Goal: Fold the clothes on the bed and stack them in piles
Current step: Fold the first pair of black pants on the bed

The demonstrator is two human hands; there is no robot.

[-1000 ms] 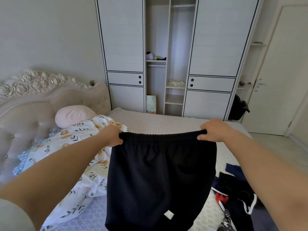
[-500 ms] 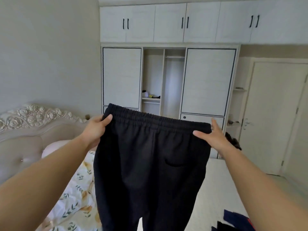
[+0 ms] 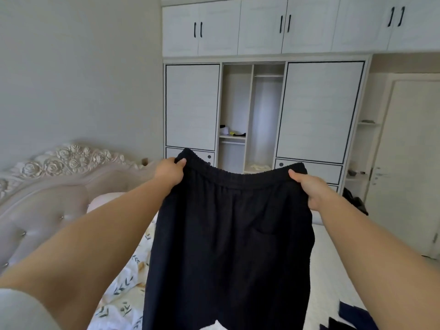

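Black shorts (image 3: 228,239): held up in the air above the bed (image 3: 333,270), spread flat and hanging down from the elastic waistband (image 3: 238,175); patch pocket visible on the right half; lower hem cut off by the bottom edge of the view.
Left hand (image 3: 170,173): closed on the left end of the waistband, thumb on the near side of the cloth, fingers hidden behind it.
Right hand (image 3: 309,189): closed on the right end of the waistband, thumb pressed on the near side, fingers wrapped behind.
Waistband: sagging a little in the middle between the two hands.
Dark clothes (image 3: 345,317): lying at the near right corner of the bed, only partly in view.
Floral quilt (image 3: 123,303): crumpled on the left side of the bed, below the left forearm.
Headboard (image 3: 47,186): tufted, with carved roses on top, at the left edge of the bed.
Wardrobe (image 3: 262,103): white, behind the shorts, middle section open with small items on a shelf.
Door (image 3: 409,163): white, closed, to the right of the wardrobe.
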